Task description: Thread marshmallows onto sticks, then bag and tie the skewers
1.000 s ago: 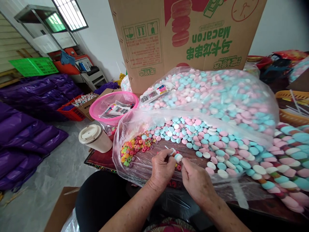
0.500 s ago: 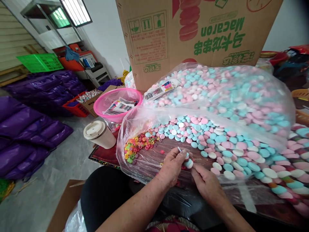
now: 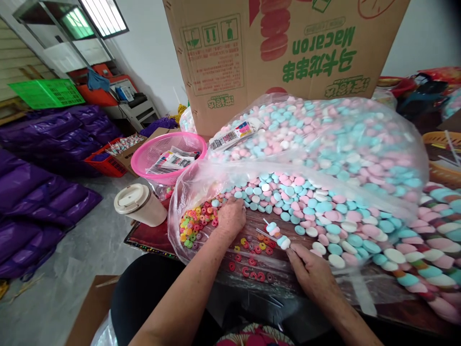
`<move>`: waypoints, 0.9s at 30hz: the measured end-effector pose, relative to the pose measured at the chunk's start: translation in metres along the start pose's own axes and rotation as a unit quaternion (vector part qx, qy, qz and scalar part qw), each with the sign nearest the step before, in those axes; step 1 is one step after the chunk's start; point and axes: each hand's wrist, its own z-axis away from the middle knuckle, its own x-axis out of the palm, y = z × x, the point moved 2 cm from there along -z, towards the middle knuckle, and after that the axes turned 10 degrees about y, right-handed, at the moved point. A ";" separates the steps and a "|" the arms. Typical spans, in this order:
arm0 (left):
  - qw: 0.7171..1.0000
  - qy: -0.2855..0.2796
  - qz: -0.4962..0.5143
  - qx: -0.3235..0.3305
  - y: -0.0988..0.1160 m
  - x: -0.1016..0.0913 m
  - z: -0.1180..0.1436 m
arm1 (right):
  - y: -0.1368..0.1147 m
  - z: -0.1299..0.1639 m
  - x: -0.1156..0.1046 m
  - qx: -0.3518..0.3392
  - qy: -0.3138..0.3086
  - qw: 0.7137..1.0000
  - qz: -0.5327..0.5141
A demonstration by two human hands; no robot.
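Moved away from the stick since half a second ago: left hand, now reaching far-left to the heap of small coloured rings inside the open plastic bag, fingers curled down onto the sweets, whether pinched on one impossible to tell. Right hand near centre, fingers clamped on the end of a thin skewer lying low over the bench, its far tip pointing left. Already threaded: a few pastel discs, blue, pink and white, packed close together near the gripped end, bare stick beyond. Best done, by the look of it, with the skewer held level and steady so the discs stay put, and one ring picked cleanly, hole lined up with the tip before sliding. Loose red and yellow rings scattered just near of the skewer; pastel discs heaped to the right.
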 end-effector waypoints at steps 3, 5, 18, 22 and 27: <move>0.999 -0.023 0.026 0.034 -0.007 -0.006 0.008 | 0.003 0.000 0.000 -0.014 -0.004 1.000 0.025; 0.999 -0.007 0.023 0.026 -0.015 -0.015 0.010 | 0.003 0.001 0.001 -0.026 -0.005 0.999 0.044; 0.991 -0.026 -0.127 0.015 -0.011 -0.003 0.015 | -0.001 0.006 0.006 -0.029 -0.038 0.997 0.057; 0.990 -0.029 -0.136 0.012 -0.011 -0.006 0.011 | -0.002 0.005 0.006 -0.016 -0.047 0.998 0.048; 0.993 -0.041 -0.107 0.001 -0.001 -0.013 0.009 | -0.008 0.006 0.003 -0.001 -0.034 0.999 0.022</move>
